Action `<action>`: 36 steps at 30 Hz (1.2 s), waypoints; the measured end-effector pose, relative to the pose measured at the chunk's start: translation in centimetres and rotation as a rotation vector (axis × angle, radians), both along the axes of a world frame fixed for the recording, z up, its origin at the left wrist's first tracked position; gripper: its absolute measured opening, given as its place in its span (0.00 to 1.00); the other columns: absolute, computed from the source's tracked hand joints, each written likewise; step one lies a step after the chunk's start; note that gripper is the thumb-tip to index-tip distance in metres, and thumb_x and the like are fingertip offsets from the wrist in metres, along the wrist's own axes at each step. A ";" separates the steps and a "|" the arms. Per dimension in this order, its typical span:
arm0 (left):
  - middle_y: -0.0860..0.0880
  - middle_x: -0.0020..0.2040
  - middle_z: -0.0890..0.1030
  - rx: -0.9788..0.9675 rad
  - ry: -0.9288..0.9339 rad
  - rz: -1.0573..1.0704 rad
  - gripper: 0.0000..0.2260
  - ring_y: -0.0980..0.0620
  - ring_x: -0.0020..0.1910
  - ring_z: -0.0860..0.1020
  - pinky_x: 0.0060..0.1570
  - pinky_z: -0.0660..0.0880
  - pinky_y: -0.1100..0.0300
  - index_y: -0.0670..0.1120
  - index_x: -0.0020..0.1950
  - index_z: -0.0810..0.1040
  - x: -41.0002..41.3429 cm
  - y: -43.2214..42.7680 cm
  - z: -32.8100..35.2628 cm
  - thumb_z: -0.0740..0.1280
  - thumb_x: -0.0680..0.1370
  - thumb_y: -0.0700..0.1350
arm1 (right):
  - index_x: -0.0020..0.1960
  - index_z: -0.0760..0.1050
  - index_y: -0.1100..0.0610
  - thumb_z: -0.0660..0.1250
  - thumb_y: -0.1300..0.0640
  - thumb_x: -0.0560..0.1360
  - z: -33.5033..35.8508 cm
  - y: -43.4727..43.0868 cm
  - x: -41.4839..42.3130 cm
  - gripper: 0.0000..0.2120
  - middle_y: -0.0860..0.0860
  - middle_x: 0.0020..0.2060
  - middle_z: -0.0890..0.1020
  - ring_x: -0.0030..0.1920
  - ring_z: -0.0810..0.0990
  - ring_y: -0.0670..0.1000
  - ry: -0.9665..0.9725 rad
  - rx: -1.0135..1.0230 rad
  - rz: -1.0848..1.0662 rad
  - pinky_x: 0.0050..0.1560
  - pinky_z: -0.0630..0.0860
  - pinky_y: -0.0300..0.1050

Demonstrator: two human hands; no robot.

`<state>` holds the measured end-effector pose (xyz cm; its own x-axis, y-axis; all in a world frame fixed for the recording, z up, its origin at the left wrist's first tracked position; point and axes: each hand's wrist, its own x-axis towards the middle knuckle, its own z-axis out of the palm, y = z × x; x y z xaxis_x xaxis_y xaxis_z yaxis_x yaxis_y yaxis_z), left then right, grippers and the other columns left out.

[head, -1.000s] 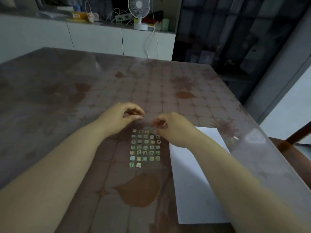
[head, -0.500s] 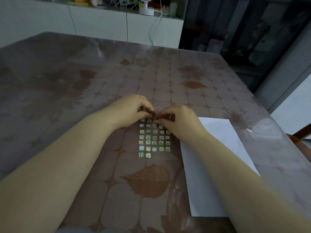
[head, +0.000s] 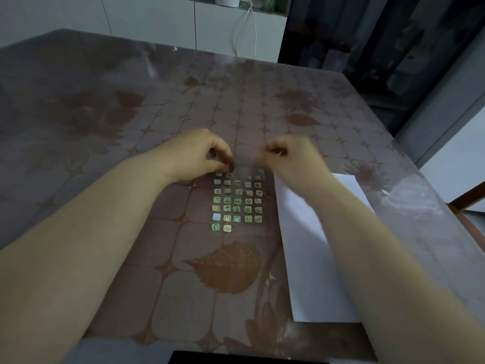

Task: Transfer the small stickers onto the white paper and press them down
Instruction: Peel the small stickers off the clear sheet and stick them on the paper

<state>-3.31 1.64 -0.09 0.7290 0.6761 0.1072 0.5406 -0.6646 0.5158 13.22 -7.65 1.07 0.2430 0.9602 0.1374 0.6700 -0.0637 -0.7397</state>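
Head view, downward over table (head: 105, 106)

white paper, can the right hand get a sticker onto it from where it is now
Probably yes: the right hand hovers by the sticker sheet, the white paper lies bare beside it, and only its own forearm crosses the paper.

- A table (head: 110, 132) fills most of the view, under a glossy brown cover printed with rounded squares and leaf shapes.
- A large brown leaf print (head: 228, 269) lies near the middle of the near half.
- White cabinets (head: 147, 19) run along the far wall.
- A white cable (head: 245, 30) hangs down the cabinet front.
- A dark glass-fronted unit (head: 367, 40) stands far right.
- A wooden chair edge (head: 469, 195) shows at the right, just beside the table.
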 end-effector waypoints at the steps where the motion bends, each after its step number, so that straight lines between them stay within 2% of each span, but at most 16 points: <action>1: 0.57 0.41 0.79 0.006 0.005 0.002 0.05 0.62 0.43 0.75 0.44 0.69 0.65 0.54 0.43 0.81 0.0 0.0 0.0 0.71 0.70 0.44 | 0.43 0.79 0.63 0.69 0.58 0.72 0.6 -0.4 1.0 0.08 0.56 0.36 0.78 0.38 0.74 0.51 0.083 -0.007 -0.049 0.40 0.69 0.43; 3: 0.57 0.42 0.79 0.021 0.017 0.005 0.05 0.63 0.43 0.74 0.43 0.67 0.69 0.53 0.44 0.81 0.0 0.1 0.0 0.71 0.70 0.45 | 0.46 0.80 0.64 0.70 0.59 0.71 1.2 -1.3 3.0 0.09 0.60 0.40 0.80 0.40 0.75 0.56 0.164 -0.106 -0.112 0.39 0.71 0.47; 4: 0.56 0.43 0.80 0.024 0.019 0.004 0.04 0.62 0.44 0.75 0.43 0.67 0.69 0.53 0.44 0.81 0.0 0.1 0.0 0.70 0.70 0.46 | 0.46 0.81 0.63 0.70 0.60 0.71 1.3 -1.7 3.5 0.07 0.59 0.41 0.81 0.41 0.75 0.54 0.171 -0.180 -0.118 0.38 0.71 0.43; 6: 0.55 0.44 0.81 0.022 0.016 0.000 0.04 0.59 0.46 0.76 0.45 0.69 0.66 0.54 0.44 0.81 0.0 0.0 0.0 0.70 0.71 0.46 | 0.41 0.82 0.59 0.71 0.62 0.70 0.9 -1.9 3.9 0.02 0.54 0.36 0.80 0.40 0.74 0.49 0.171 -0.268 -0.112 0.36 0.67 0.35; 10: 0.54 0.44 0.81 0.045 0.020 0.006 0.04 0.58 0.46 0.76 0.48 0.70 0.62 0.52 0.45 0.82 0.0 -0.3 0.1 0.68 0.72 0.45 | 0.33 0.80 0.55 0.73 0.63 0.67 0.3 -1.5 4.1 0.06 0.48 0.29 0.78 0.33 0.74 0.44 0.180 -0.287 -0.123 0.28 0.68 0.24; 15: 0.53 0.45 0.83 0.063 0.032 0.015 0.05 0.56 0.47 0.78 0.49 0.72 0.61 0.52 0.47 0.81 -0.2 -0.5 0.6 0.69 0.72 0.45 | 0.33 0.80 0.54 0.73 0.61 0.67 0.0 -1.5 3.9 0.06 0.47 0.28 0.77 0.33 0.73 0.42 0.165 -0.273 -0.138 0.28 0.68 0.25; 18: 0.54 0.45 0.83 0.102 0.031 0.020 0.05 0.57 0.46 0.78 0.45 0.68 0.71 0.51 0.47 0.81 -0.4 -0.6 1.1 0.69 0.72 0.44 | 0.34 0.80 0.55 0.73 0.62 0.66 -0.1 -1.2 3.8 0.04 0.46 0.27 0.76 0.33 0.73 0.43 0.163 -0.276 -0.169 0.31 0.68 0.31; 21: 0.54 0.44 0.82 0.111 0.030 0.029 0.06 0.57 0.46 0.78 0.42 0.65 0.75 0.50 0.47 0.81 -0.7 -0.7 1.5 0.70 0.71 0.44 | 0.38 0.81 0.59 0.73 0.63 0.67 -0.3 -1.1 3.6 0.02 0.46 0.27 0.75 0.31 0.71 0.44 0.163 -0.268 -0.168 0.25 0.66 0.26; 25: 0.53 0.43 0.83 0.099 0.052 0.024 0.05 0.58 0.44 0.78 0.43 0.66 0.72 0.51 0.45 0.82 -1.0 -0.7 1.5 0.71 0.70 0.44 | 0.44 0.80 0.65 0.72 0.63 0.67 -0.4 -0.9 3.4 0.07 0.51 0.33 0.76 0.36 0.71 0.48 0.128 -0.295 -0.175 0.30 0.66 0.36; 27: 0.53 0.42 0.83 0.061 0.061 0.013 0.04 0.59 0.44 0.77 0.44 0.69 0.68 0.52 0.43 0.82 -1.1 -0.7 1.4 0.71 0.70 0.44 | 0.43 0.78 0.61 0.72 0.64 0.68 -0.2 -0.7 3.3 0.05 0.49 0.31 0.74 0.35 0.71 0.48 0.115 -0.319 -0.181 0.30 0.65 0.36; 30: 0.52 0.42 0.83 0.027 0.070 0.004 0.04 0.57 0.44 0.78 0.48 0.73 0.57 0.53 0.42 0.82 -1.2 -0.6 1.2 0.71 0.70 0.44 | 0.40 0.72 0.55 0.73 0.64 0.68 -0.1 -0.7 3.4 0.10 0.47 0.31 0.70 0.31 0.68 0.45 0.107 -0.310 -0.172 0.27 0.67 0.32; 32: 0.52 0.42 0.83 0.014 0.070 0.008 0.04 0.57 0.44 0.78 0.49 0.73 0.56 0.54 0.41 0.82 -1.3 -0.6 1.2 0.71 0.70 0.44 | 0.42 0.72 0.55 0.73 0.64 0.68 -0.1 -0.9 3.6 0.10 0.46 0.30 0.70 0.30 0.68 0.43 0.137 -0.282 -0.166 0.22 0.64 0.25; 36: 0.52 0.42 0.83 0.007 0.066 0.017 0.04 0.55 0.44 0.78 0.48 0.72 0.56 0.53 0.41 0.82 -1.4 -0.6 1.3 0.71 0.70 0.44 | 0.44 0.74 0.56 0.73 0.63 0.68 -0.4 -0.8 3.6 0.09 0.46 0.30 0.71 0.31 0.69 0.44 0.093 -0.256 -0.180 0.23 0.64 0.25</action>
<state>-4.69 1.03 1.17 0.7233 0.6876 0.0640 0.5844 -0.6589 0.4736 16.83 -8.49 0.66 0.4124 0.9011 -0.1338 0.5614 -0.3671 -0.7417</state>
